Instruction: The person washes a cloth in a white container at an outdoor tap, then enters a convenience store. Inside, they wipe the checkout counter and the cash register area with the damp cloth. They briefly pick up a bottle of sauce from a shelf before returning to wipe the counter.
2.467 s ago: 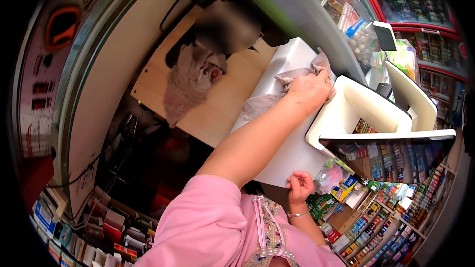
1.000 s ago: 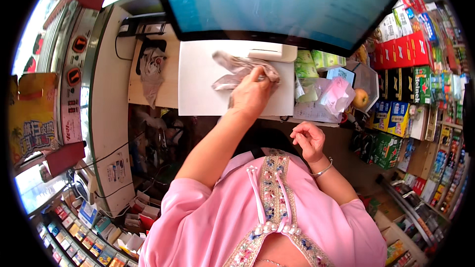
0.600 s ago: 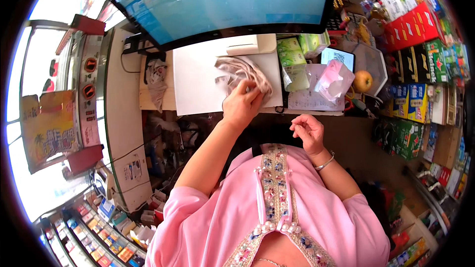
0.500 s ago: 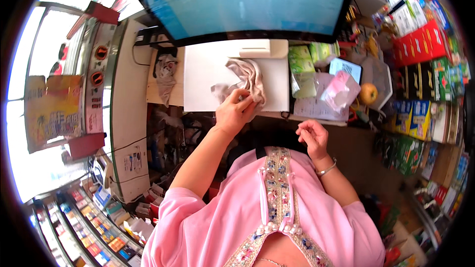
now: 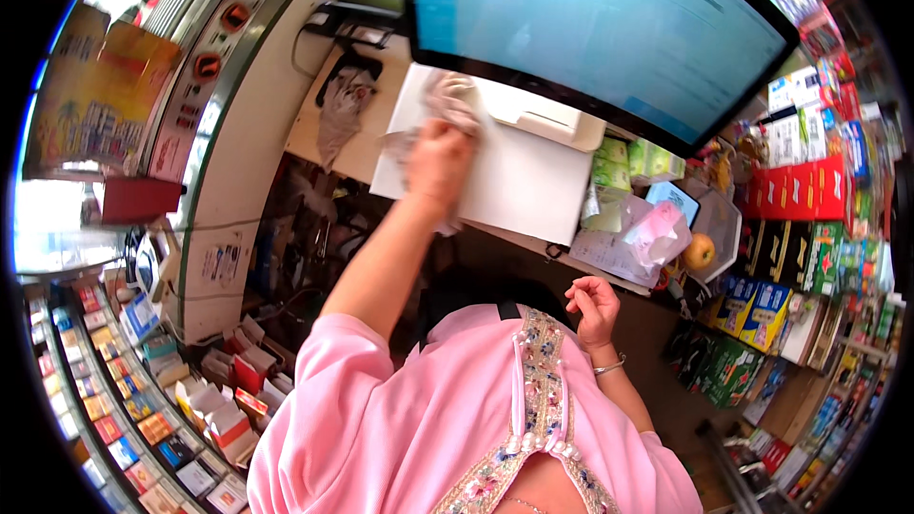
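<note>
My left hand is closed on a crumpled beige-grey cloth, smeared a little by motion. Bunched fabric sticks out beyond the knuckles and on both sides of the hand. Under it lies the white flat top of a box-like machine, and the cloth touches its left part. My right hand hangs in the air in front of my body, below the counter's edge, fingers curled in and nothing visible in them. A bracelet circles that wrist.
A large monitor stands behind the white top. Another rag lies on the wooden counter to the left. At right are green packets, a pink plastic bag, an apple and a phone-like panel. Stocked shelves flank both sides.
My left hand has pushed the cloth from the middle of the white top toward its far left part. The view has turned, tilting the monitor and counter. My right hand stays curled.
</note>
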`<state>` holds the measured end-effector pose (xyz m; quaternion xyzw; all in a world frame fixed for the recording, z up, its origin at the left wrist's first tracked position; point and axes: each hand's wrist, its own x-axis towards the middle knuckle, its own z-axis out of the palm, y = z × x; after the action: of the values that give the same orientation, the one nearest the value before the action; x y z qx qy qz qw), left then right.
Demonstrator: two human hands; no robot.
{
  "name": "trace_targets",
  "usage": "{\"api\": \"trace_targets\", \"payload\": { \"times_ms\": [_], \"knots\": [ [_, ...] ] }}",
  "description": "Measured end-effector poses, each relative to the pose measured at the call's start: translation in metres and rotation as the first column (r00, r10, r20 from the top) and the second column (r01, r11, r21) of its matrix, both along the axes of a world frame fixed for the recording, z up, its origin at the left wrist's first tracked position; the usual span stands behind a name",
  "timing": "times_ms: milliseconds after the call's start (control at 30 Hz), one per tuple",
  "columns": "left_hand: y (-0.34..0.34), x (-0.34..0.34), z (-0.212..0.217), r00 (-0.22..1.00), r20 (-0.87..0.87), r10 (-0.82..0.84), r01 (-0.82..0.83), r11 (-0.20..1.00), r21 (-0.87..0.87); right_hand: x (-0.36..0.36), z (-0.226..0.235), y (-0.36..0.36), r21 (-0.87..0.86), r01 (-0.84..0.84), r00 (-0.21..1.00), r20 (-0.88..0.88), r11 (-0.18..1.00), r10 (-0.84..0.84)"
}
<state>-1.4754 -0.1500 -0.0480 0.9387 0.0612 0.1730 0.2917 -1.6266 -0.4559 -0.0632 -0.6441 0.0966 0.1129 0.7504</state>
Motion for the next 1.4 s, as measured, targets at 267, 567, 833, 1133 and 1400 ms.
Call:
{"api": "trace_targets", "payload": {
  "times_ms": [267,567,833,1133,1400],
  "knots": [
    [-0.065,-0.058,0.0,0.963,0.14,-0.232,0.232,0.973,0.016,0.043,0.018,0.055,-0.029,-0.207,0.976,0.061,0.978,0.209],
    [0.085,-0.06,0.004,0.977,0.031,0.21,-0.207,0.974,-0.087,0.066,0.029,0.093,-0.065,-0.252,0.967,0.029,0.966,0.254],
    [0.091,-0.048,-0.02,0.933,-0.096,0.346,-0.335,0.741,-0.582,0.076,0.03,0.128,-0.071,-0.35,0.937,-0.027,0.934,0.349],
    [0.066,-0.087,-0.045,0.852,0.07,0.519,-0.392,0.721,-0.572,0.083,0.034,0.121,-0.067,-0.285,0.958,0.007,0.956,0.286],
    [0.071,-0.104,-0.013,0.975,0.222,-0.03,0.015,0.997,0.071,0.096,0.053,0.092,-0.084,-0.277,0.955,0.084,0.957,0.284]
  ]
}}
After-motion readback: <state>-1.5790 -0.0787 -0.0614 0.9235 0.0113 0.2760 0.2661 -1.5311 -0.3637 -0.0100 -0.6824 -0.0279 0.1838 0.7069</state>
